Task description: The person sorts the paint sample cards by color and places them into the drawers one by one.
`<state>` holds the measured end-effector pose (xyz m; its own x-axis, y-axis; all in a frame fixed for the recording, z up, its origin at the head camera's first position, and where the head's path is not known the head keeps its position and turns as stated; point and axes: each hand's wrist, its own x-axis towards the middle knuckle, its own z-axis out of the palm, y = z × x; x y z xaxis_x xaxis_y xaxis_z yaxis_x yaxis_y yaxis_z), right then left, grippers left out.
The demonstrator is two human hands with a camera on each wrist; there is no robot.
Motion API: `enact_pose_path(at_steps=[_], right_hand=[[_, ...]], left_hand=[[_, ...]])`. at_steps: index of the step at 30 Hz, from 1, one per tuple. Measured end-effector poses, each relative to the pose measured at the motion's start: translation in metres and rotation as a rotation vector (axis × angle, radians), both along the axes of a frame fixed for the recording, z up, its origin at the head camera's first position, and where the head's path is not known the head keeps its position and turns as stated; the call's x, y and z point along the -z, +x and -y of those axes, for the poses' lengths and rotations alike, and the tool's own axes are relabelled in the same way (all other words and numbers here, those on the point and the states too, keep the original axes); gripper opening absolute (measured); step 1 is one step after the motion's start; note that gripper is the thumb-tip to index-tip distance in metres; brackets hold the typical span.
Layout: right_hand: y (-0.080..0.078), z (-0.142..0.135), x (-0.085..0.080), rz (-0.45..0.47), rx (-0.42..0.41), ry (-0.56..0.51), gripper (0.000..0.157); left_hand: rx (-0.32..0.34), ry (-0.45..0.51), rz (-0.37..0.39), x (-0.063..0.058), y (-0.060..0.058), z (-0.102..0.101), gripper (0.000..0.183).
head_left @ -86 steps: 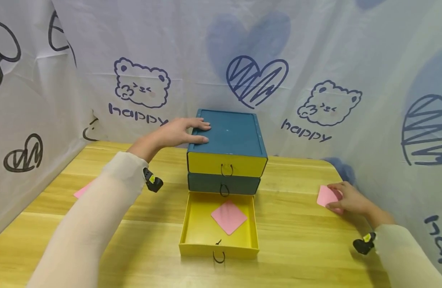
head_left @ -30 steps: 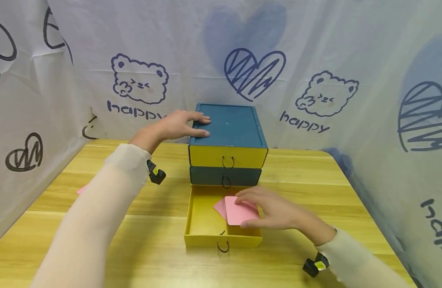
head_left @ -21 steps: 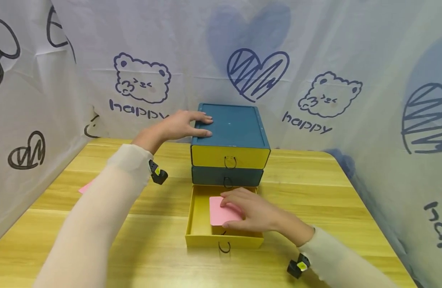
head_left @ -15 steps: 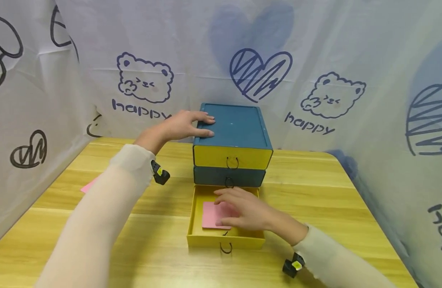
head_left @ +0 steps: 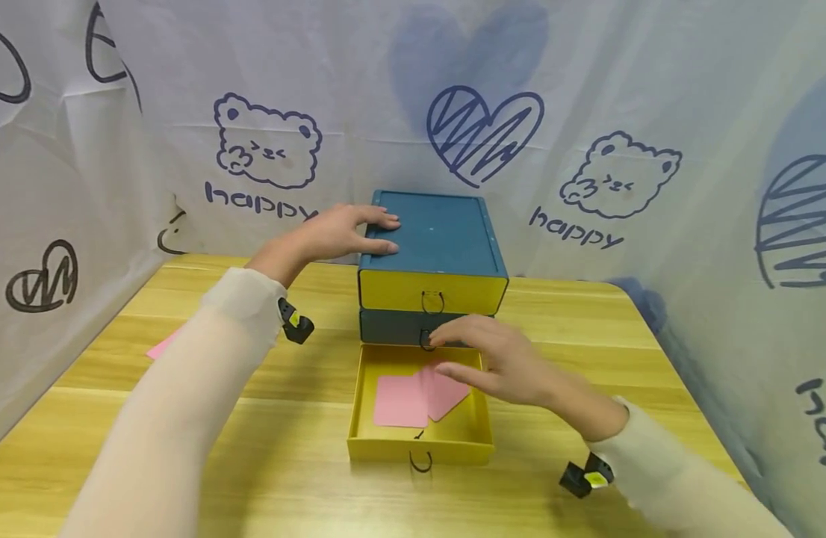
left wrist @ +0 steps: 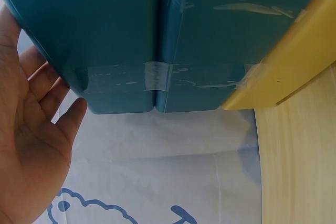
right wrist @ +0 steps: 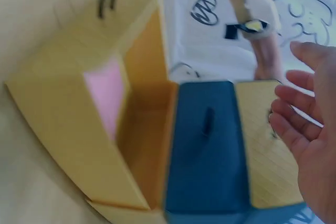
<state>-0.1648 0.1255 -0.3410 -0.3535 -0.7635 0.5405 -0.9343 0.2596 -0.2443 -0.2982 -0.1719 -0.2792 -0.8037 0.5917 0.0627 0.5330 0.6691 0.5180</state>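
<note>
My left hand (head_left: 339, 233) rests on the top left edge of a blue drawer box (head_left: 440, 232), fingers spread over the lid. In the left wrist view, its fingers (left wrist: 44, 80) lie along the box's edge. The yellow bottom drawer (head_left: 420, 450) is pulled out, with a black loop handle in front. Inside lie two pink square cards: the left one (head_left: 399, 402) sits straight and meets the turned right one (head_left: 448, 392). Above the drawer's right side hovers my right hand (head_left: 514, 366), fingers loosely bent and holding nothing. The right wrist view also shows this hand (right wrist: 320, 108) without anything in it.
Another pink card (head_left: 163, 345) lies on the wooden table (head_left: 278, 418) at left, partly hidden by my left sleeve. Above the open drawer are a dark blue-green drawer front (head_left: 393, 326) and a yellow one (head_left: 393, 291). A white printed cloth (head_left: 379, 164) hangs behind.
My right hand took a pink card from the table's right side, carried it left into the open drawer, let it go, then drew back up and right. My left hand stayed on the box.
</note>
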Motion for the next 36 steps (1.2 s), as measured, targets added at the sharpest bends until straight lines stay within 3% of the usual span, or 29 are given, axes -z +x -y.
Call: enact_pose_path(at_steps=[5, 9, 12, 17, 22, 25, 29, 36], right_hand=[[-0.011, -0.014, -0.029, -0.058, 0.067, -0.049, 0.040], [-0.029, -0.023, -0.044, -0.124, 0.123, -0.087, 0.046], [-0.044, -0.030, -0.052, -0.136, 0.191, -0.048, 0.045], [-0.066, -0.038, -0.061, -0.011, 0.293, 0.189, 0.055], [-0.084, -0.042, -0.062, 0.110, 0.315, 0.365, 0.068], [-0.092, -0.041, -0.062, 0.150, 0.319, 0.385, 0.068], [-0.097, -0.040, -0.064, 0.170, 0.345, 0.418, 0.067], [-0.099, -0.034, -0.073, 0.243, 0.361, 0.426, 0.065]], left_hand=[[-0.001, 0.003, 0.006, -0.001, 0.001, -0.002, 0.065], [0.007, 0.004, 0.011, -0.002, 0.002, -0.003, 0.064], [0.015, 0.005, 0.012, -0.002, 0.003, -0.005, 0.064], [0.020, 0.008, 0.014, 0.000, 0.003, -0.006, 0.066], [0.015, -0.026, 0.015, 0.000, 0.002, -0.005, 0.069], [0.008, -0.056, -0.016, -0.002, 0.003, -0.005, 0.069], [0.010, -0.080, -0.118, -0.004, 0.007, -0.005, 0.064], [-0.060, 0.031, -0.264, 0.000, 0.024, 0.017, 0.046]])
